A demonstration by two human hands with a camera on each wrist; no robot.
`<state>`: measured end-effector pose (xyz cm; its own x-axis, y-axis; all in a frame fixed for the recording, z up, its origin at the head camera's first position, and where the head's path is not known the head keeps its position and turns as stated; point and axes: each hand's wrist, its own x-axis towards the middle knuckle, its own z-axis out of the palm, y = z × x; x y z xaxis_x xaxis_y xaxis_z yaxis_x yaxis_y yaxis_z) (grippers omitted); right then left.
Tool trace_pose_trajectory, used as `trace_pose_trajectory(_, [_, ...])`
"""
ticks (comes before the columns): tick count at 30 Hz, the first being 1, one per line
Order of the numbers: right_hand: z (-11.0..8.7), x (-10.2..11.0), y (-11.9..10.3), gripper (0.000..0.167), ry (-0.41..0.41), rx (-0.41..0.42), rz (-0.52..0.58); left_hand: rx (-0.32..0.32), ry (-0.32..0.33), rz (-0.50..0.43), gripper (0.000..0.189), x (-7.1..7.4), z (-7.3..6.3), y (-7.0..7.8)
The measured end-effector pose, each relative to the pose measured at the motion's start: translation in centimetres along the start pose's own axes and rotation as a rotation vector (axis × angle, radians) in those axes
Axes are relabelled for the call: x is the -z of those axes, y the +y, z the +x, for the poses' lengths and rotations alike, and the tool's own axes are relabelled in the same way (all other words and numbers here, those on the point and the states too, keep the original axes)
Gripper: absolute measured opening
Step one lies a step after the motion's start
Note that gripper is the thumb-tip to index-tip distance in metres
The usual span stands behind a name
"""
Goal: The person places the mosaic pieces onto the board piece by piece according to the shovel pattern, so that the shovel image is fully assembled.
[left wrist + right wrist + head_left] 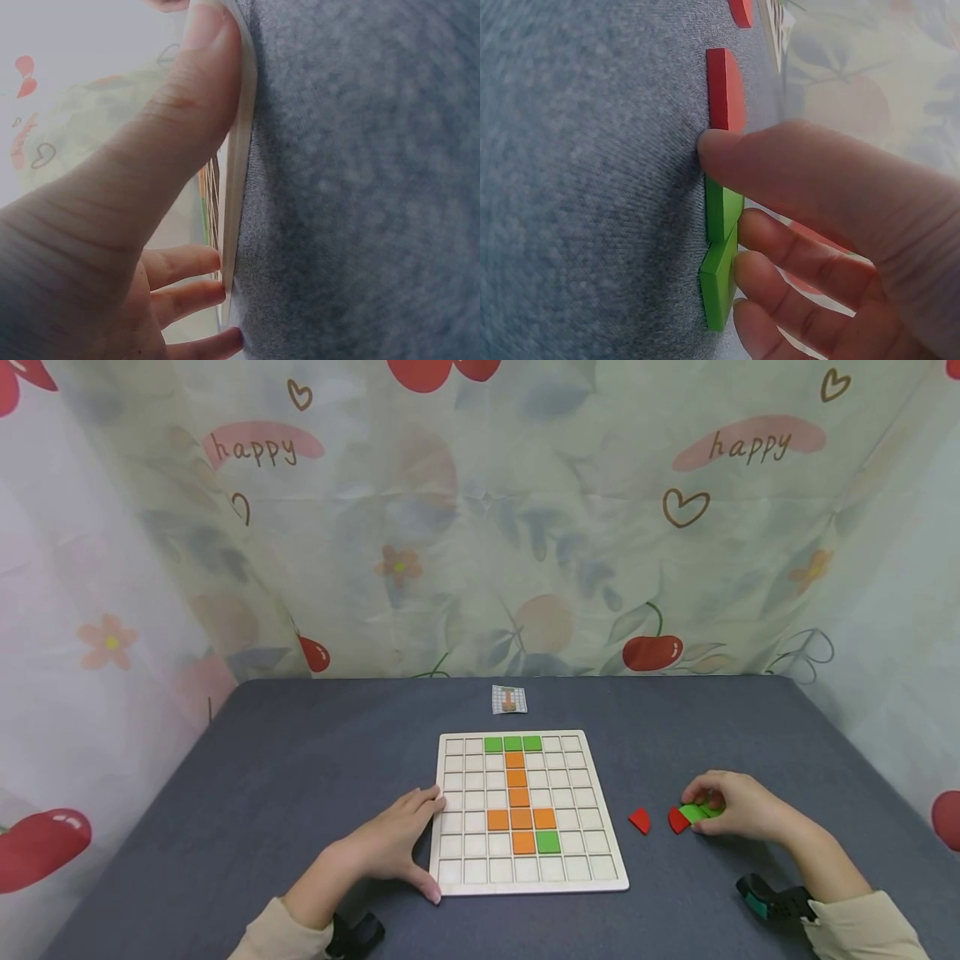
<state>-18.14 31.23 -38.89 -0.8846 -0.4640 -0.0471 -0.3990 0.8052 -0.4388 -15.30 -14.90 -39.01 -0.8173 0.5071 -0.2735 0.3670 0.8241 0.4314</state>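
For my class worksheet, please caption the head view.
Left hand rests against a pale grid board while the right hand touches green pieces on the dark table.

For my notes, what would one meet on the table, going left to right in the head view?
Left hand, pale square gridded board, first red wedge-shaped flat piece, second red wedge-shaped flat piece, right hand.

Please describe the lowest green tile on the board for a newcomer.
On the dark grey cloth-covered table lies a white gridded board. In its second row from the bottom, a green square tile sits right of an orange square tile. The board's other green tiles share its top row.
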Motion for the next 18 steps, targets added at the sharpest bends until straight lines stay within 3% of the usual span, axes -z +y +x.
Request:
trace_pose_trajectory(10, [0.09, -0.22, 0.04, 0.024, 0.005, -0.008, 0.013, -0.001, 0.0, -0.008, 0.116, 0.04, -0.08, 0.04])
trace_pose_trajectory(18, [0.07, 0.2, -0.66, 0.024, 0.062, -0.011, 0.005, 0.007, -0.005, -0.003, 0.116, 0.08, -0.06, 0.09])
